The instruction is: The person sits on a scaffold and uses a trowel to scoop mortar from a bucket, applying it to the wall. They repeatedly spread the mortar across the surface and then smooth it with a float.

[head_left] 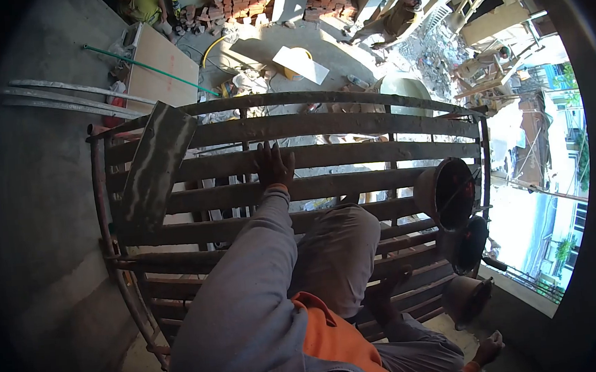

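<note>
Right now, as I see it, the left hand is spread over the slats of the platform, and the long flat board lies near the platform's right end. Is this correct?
Not quite: the long flat board lies near the left end of the slatted platform, as the head view shows. The left hand is indeed spread over the slats.
</note>
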The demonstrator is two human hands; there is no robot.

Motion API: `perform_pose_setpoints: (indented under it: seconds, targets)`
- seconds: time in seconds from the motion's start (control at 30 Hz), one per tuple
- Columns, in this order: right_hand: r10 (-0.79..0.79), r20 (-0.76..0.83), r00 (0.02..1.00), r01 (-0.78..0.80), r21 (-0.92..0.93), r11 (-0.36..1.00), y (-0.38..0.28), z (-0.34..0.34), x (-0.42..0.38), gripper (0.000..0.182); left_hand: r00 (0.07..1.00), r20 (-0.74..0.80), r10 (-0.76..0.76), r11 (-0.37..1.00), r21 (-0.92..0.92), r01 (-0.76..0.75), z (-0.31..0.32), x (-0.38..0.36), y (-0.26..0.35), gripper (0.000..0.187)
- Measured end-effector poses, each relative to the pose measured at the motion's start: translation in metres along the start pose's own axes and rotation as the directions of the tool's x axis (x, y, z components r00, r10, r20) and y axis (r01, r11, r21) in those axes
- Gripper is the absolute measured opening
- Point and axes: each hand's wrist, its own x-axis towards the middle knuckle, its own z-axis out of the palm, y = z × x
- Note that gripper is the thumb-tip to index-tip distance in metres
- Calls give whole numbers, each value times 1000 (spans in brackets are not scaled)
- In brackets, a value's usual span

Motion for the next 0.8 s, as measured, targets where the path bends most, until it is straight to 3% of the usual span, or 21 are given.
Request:
perform_pose_setpoints:
  seconds: [0.33, 0.8]
  targets:
    - [-60, -41, 997, 61, 26, 998, -49, -8, 17, 32, 1000, -23, 18, 1000, 26, -17, 7, 0, -2, 58]
    - [-113, -33, 993, 114, 25, 993, -44, 16, 44, 31, 1000, -18, 10, 1000, 29, -9, 3, 0, -1, 58]
